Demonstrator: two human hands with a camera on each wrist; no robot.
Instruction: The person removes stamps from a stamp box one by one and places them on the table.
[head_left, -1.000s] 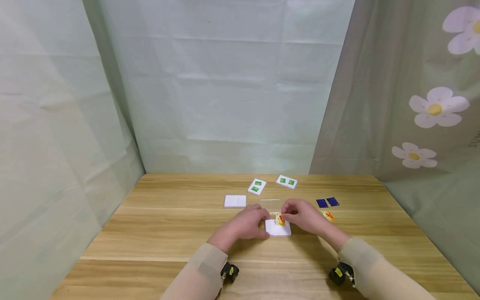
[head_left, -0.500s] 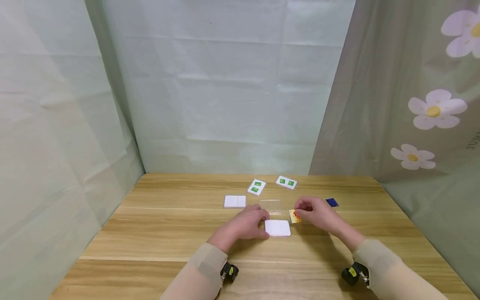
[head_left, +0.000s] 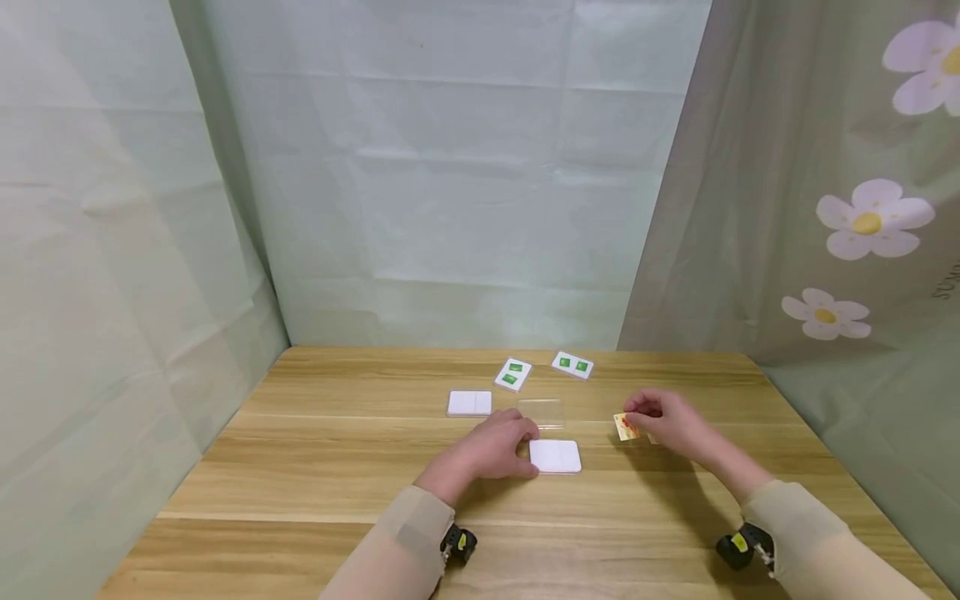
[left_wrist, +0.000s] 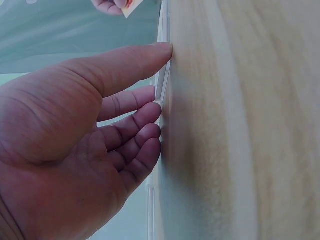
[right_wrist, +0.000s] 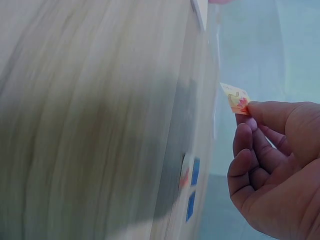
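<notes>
My right hand pinches a small yellow stamp with a red design between thumb and fingertips, held above the table right of centre. Its other fingers curl loosely below. In the head view my left hand holds the left side of a flat white card case, thumb at the near corner and fingers at the far one. In the left wrist view the thumb and index fingertips meet the case's edge. Just behind the case lies a clear plastic lid.
A white two-part case lies left of the lid. Farther back lie two cases with green stamps, one tilted, the other at the back. In the right wrist view, two blue stamps and a red-and-white stamp lie on the table.
My right hand has lifted the yellow stamp away from over the white case and carried it right, now covering the blue stamps in the head view. My left hand stays at the case.
</notes>
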